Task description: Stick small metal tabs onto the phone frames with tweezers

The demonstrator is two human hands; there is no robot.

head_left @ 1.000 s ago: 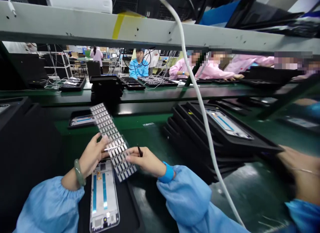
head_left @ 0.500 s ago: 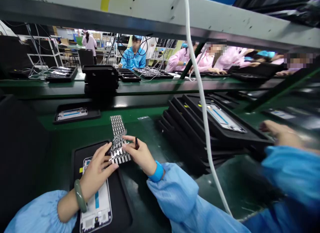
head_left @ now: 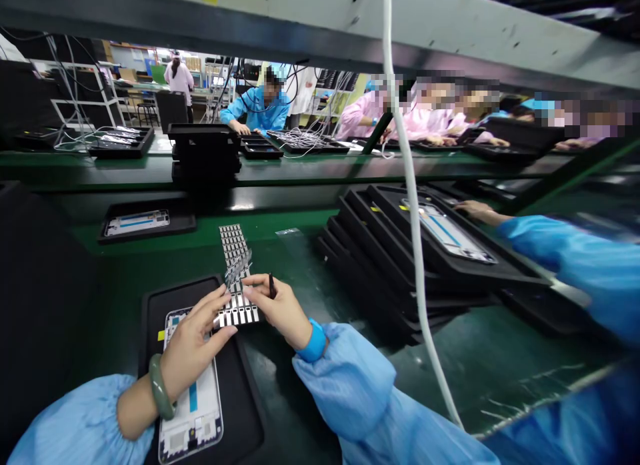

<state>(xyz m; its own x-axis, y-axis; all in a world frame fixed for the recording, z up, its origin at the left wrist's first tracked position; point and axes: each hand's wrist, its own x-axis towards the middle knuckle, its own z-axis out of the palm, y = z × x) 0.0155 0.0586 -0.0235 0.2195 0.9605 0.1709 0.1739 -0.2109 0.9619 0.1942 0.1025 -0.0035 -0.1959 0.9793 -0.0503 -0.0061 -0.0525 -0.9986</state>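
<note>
A sheet of small silver-and-white stickers (head_left: 232, 241) lies on the bench, with clear film (head_left: 238, 268) curling up from its middle. My left hand (head_left: 197, 332) reaches across a phone frame (head_left: 200, 412), its fingers and thumb at the left edge of the sheet. From the other side my right hand (head_left: 280, 312) pinches at the sheet with thumb and index finger. A thin black tool (head_left: 272, 286) sticks up between the right hand's fingers; its kind is unclear. The white phone frame with blue strips rests in a black tray (head_left: 245, 412), partly hidden under my left hand.
Stacked black trays (head_left: 370, 278) stand at the right, a phone frame (head_left: 455, 232) in the top one. Another tray (head_left: 183, 218) sits at the back left. A white cable (head_left: 413, 205) hangs in front. A co-worker's arm (head_left: 550, 245) reaches in from the right.
The co-worker's arm at the right has moved farther back, beside the stacked trays. My hands stay at the sticker sheet with only slight finger movement.
</note>
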